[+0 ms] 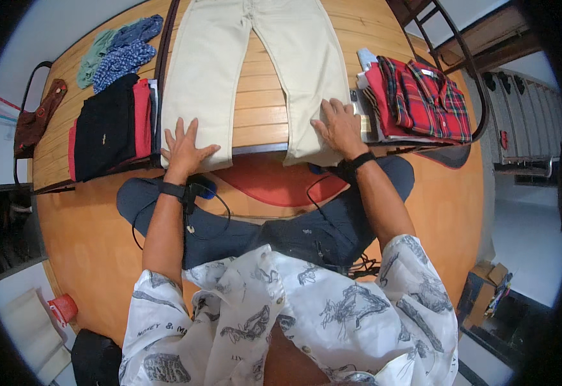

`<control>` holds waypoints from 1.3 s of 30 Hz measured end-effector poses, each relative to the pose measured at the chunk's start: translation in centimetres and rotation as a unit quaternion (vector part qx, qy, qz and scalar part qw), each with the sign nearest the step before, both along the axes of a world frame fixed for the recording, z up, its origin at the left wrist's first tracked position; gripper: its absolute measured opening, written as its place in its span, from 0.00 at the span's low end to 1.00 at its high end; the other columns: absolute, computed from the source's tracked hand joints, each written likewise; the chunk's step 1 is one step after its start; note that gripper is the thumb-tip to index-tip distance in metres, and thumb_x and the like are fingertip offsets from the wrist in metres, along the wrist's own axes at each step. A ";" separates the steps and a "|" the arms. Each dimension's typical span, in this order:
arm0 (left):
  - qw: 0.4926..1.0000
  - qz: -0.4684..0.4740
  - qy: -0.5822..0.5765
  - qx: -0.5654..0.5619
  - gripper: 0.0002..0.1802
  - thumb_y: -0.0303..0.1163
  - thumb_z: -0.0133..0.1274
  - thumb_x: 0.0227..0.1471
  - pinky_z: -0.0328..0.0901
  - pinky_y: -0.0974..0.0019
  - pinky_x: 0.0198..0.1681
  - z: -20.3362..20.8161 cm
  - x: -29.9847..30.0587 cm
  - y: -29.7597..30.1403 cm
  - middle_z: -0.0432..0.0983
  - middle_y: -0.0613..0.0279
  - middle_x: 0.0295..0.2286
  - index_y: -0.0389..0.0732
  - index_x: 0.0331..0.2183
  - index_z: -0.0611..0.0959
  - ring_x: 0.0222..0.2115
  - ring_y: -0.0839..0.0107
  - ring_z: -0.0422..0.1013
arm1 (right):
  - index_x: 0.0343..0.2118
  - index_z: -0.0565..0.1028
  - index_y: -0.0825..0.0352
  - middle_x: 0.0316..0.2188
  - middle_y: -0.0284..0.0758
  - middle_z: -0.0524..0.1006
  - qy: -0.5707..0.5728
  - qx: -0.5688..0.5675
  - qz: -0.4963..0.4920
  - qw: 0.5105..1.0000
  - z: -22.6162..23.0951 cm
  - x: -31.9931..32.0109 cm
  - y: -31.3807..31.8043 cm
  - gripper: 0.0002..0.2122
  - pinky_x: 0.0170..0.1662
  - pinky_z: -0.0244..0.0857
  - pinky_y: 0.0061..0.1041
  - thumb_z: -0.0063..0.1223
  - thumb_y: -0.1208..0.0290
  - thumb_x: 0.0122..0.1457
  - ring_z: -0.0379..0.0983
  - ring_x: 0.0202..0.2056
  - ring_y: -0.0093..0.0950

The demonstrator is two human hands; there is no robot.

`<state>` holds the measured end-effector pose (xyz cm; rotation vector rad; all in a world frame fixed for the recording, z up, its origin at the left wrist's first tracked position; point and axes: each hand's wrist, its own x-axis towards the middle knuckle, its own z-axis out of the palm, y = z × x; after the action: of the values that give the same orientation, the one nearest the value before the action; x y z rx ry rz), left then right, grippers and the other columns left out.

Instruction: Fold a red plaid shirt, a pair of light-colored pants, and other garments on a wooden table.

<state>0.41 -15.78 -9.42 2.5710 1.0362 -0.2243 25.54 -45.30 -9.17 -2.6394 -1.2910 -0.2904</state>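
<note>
Cream trousers [207, 64] lie spread flat on the wooden slatted bed [262, 103], legs apart, with the hems at the near edge. My left hand [184, 149] rests on the lower part of the left trouser leg, its fingers spread. On the lower part of the other leg lies my right hand [340, 125], fingers stretched over the cloth near its outer edge. Neither hand grips anything. The waist end of the trousers runs past the top of the picture.
Left stands a folded stack with black cloth [105, 128] on top; behind it lie crumpled blue and green clothes [123, 55]. A brown bag [40, 119] hangs at the far left. Right of the trousers, a folded red plaid shirt [426, 100] tops another stack, beside a metal rail [480, 96].
</note>
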 end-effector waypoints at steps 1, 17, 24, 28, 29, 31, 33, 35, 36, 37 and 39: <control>1.000 0.002 -0.001 -0.008 0.58 0.62 0.67 0.39 0.40 0.19 0.58 0.0 0.2 0.0 0.41 0.50 0.68 0.54 0.66 0.60 0.67 0.34 0.34 | 0.50 0.72 0.64 0.46 0.40 0.73 0.002 -0.004 -0.005 1.000 -0.1 0.3 -0.4 0.24 0.44 0.66 0.48 0.55 0.51 0.58 0.70 0.44 0.44; 0.921 -0.217 -0.315 -0.075 0.28 0.42 0.63 0.46 0.62 0.50 0.52 -1.5 8.6 -11.1 0.73 0.49 0.48 0.40 0.49 0.80 0.50 0.49 0.66 | 0.44 0.74 0.65 0.43 0.44 0.74 0.053 -0.057 0.028 0.997 -0.6 1.7 -1.1 0.22 0.46 0.67 0.46 0.62 0.53 0.52 0.71 0.44 0.49; 0.931 -0.293 -0.219 -0.005 0.36 0.41 0.66 0.42 0.55 0.48 0.58 -1.3 9.3 -14.1 0.63 0.54 0.60 0.48 0.55 0.76 0.59 0.51 0.58 | 0.40 0.73 0.72 0.42 0.49 0.73 0.069 0.001 -0.121 0.990 1.5 0.8 -2.5 0.20 0.46 0.68 0.45 0.64 0.62 0.50 0.71 0.43 0.50; 0.930 -0.291 -0.223 0.015 0.36 0.39 0.66 0.42 0.55 0.48 0.59 -1.2 8.5 -12.9 0.63 0.54 0.60 0.48 0.55 0.76 0.59 0.51 0.58 | 0.39 0.73 0.73 0.42 0.52 0.73 0.141 0.014 -0.217 0.966 1.7 0.5 -2.2 0.19 0.47 0.68 0.46 0.64 0.65 0.49 0.72 0.45 0.50; 0.933 -0.291 -0.213 0.006 0.37 0.38 0.66 0.42 0.54 0.47 0.58 -0.8 8.3 -12.9 0.62 0.53 0.60 0.48 0.56 0.75 0.60 0.50 0.57 | 0.39 0.73 0.73 0.42 0.53 0.74 0.158 0.021 -0.228 0.960 1.4 0.6 -2.1 0.18 0.47 0.69 0.48 0.62 0.65 0.49 0.73 0.44 0.52; 0.936 -0.292 -0.198 0.009 0.38 0.38 0.66 0.43 0.53 0.46 0.60 -0.9 8.4 -13.1 0.60 0.53 0.61 0.47 0.57 0.73 0.60 0.49 0.56 | 0.39 0.73 0.73 0.41 0.53 0.75 0.177 0.010 -0.236 0.955 0.7 1.3 -1.9 0.18 0.46 0.69 0.48 0.61 0.65 0.50 0.74 0.43 0.53; 0.939 -0.289 -0.183 0.011 0.39 0.38 0.66 0.44 0.51 0.44 0.61 -1.2 8.5 -13.5 0.58 0.52 0.62 0.47 0.58 0.72 0.60 0.47 0.55 | 0.38 0.73 0.73 0.40 0.53 0.77 0.197 -0.004 -0.240 0.951 0.0 1.9 -1.8 0.17 0.46 0.69 0.48 0.59 0.65 0.50 0.75 0.41 0.53; 0.939 -0.289 -0.182 0.040 0.40 0.38 0.66 0.43 0.50 0.42 0.61 -1.6 8.5 -13.6 0.58 0.50 0.62 0.47 0.59 0.72 0.61 0.46 0.55 | 0.36 0.74 0.72 0.36 0.52 0.79 0.198 0.021 -0.225 0.954 -0.4 2.1 -1.8 0.14 0.44 0.70 0.48 0.57 0.66 0.51 0.77 0.39 0.52; 0.939 -0.287 -0.184 0.042 0.40 0.38 0.66 0.43 0.50 0.42 0.61 -1.7 8.5 -13.7 0.58 0.50 0.62 0.47 0.59 0.72 0.61 0.46 0.55 | 0.36 0.74 0.72 0.36 0.52 0.79 0.197 0.022 -0.222 0.955 -0.3 2.1 -1.7 0.14 0.44 0.70 0.48 0.57 0.66 0.51 0.77 0.39 0.52; 0.938 -0.289 -0.187 0.035 0.40 0.38 0.66 0.43 0.49 0.42 0.61 -1.9 8.3 -13.7 0.58 0.50 0.62 0.48 0.59 0.72 0.61 0.46 0.55 | 0.35 0.75 0.72 0.34 0.52 0.80 0.212 0.037 -0.223 0.951 -0.2 2.1 -1.7 0.14 0.44 0.69 0.48 0.57 0.65 0.50 0.76 0.39 0.53; 0.935 -0.294 -0.195 0.030 0.40 0.38 0.66 0.43 0.49 0.42 0.61 -1.7 8.6 -13.6 0.58 0.49 0.62 0.48 0.59 0.72 0.61 0.46 0.55 | 0.34 0.75 0.71 0.32 0.51 0.80 0.222 0.056 -0.227 0.947 -0.5 2.6 -2.2 0.14 0.44 0.69 0.49 0.57 0.65 0.50 0.76 0.38 0.54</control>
<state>8.97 -29.41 -11.14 2.7533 0.1212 0.1720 28.17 -47.51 -9.68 -2.6578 -0.5106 0.1643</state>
